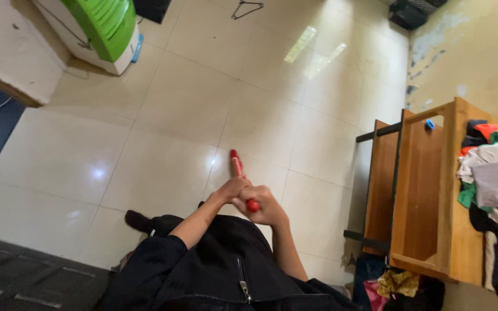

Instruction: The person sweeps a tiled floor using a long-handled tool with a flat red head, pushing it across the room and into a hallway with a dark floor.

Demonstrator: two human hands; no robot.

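**Red stick, held in both hands above tiled floor**

Item: red stick (pixel 238 167), slim, with a rounded red end near my palm. I held it out in front of me, over the cream floor tiles (pixel 162 115), its far end pointing away from my body.

Grip: my right hand (pixel 265 206) was closed around the near end; my left hand (pixel 231 187) was closed on the shaft just beyond it. The two hands touched.

Clothing: I wore a black jacket (pixel 214 265) with a zip.

Surroundings: a wooden shelf unit (pixel 427 196) stood to my right, with a heap of mixed clothes (pixel 494 173) on it. A green-and-white appliance (pixel 102 26) stood well apart, across the floor. A wire hanger (pixel 246 8) lay on the tiles beyond.
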